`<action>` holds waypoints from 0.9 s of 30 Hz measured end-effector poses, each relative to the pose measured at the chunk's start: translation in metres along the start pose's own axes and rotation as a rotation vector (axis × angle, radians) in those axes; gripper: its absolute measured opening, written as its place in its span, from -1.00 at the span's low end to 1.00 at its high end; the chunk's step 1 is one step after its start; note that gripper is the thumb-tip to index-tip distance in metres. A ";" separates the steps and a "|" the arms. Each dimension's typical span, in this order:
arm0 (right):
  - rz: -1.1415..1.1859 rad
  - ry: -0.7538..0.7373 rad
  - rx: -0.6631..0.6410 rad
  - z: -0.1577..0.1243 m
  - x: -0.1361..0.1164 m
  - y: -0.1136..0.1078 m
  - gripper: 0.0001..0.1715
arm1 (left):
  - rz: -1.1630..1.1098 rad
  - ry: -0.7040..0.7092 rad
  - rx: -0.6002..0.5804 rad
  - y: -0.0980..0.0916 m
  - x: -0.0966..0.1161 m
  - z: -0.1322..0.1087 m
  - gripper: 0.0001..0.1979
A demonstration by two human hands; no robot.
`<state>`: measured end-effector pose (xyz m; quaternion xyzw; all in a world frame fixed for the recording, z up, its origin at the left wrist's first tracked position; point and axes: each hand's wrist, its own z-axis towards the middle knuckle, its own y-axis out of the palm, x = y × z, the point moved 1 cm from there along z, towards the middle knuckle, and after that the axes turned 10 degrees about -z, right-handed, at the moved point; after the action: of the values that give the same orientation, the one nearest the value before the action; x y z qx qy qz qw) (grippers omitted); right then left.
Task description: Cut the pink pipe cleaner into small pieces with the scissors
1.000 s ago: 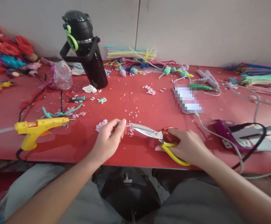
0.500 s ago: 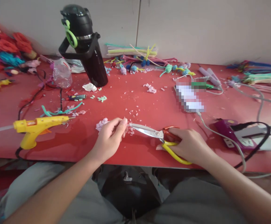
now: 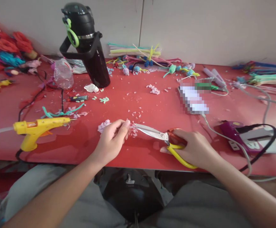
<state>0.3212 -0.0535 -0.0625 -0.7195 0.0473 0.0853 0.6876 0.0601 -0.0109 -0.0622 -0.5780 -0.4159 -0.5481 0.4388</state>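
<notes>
My right hand [image 3: 196,147] is wrapped round the red and yellow handles of a pair of scissors [image 3: 151,131]. Their blades point left and look nearly closed. Just left of the blade tips, my left hand [image 3: 115,137] is closed in a pinch, thumb over the fingers. Whatever it holds is too small and hidden to name. Beside and partly behind that hand lies a heap of small lilac pieces [image 3: 104,126]. Tiny lilac scraps [image 3: 134,131] are strewn on the red tabletop [image 3: 138,156] around the blade tips.
A yellow hot glue gun [image 3: 40,126] lies at the left. A black flask [image 3: 90,53] stands behind it, near a clear plastic bottle [image 3: 63,74]. Pipe cleaners [image 3: 133,50] line the back. At the right are a phone [image 3: 192,99], cables and a purple power strip [image 3: 238,137].
The scissors and my right hand have shifted slightly right, widening the gap between blade tips and left fingers. My left hand stays in nearly the same place.
</notes>
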 end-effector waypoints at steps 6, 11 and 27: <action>-0.041 -0.012 0.022 0.000 0.000 0.001 -0.29 | 0.058 0.015 -0.003 0.000 0.003 0.000 -0.56; -0.041 0.005 0.013 0.002 0.000 0.001 -0.28 | 0.045 0.006 -0.011 0.000 0.003 -0.001 -0.56; 0.015 -0.003 0.029 0.000 -0.002 -0.003 -0.27 | -0.016 -0.029 0.003 -0.001 -0.002 0.000 -0.58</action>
<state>0.3199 -0.0534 -0.0597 -0.7090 0.0529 0.0908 0.6973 0.0591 -0.0106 -0.0646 -0.5819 -0.4277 -0.5423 0.4294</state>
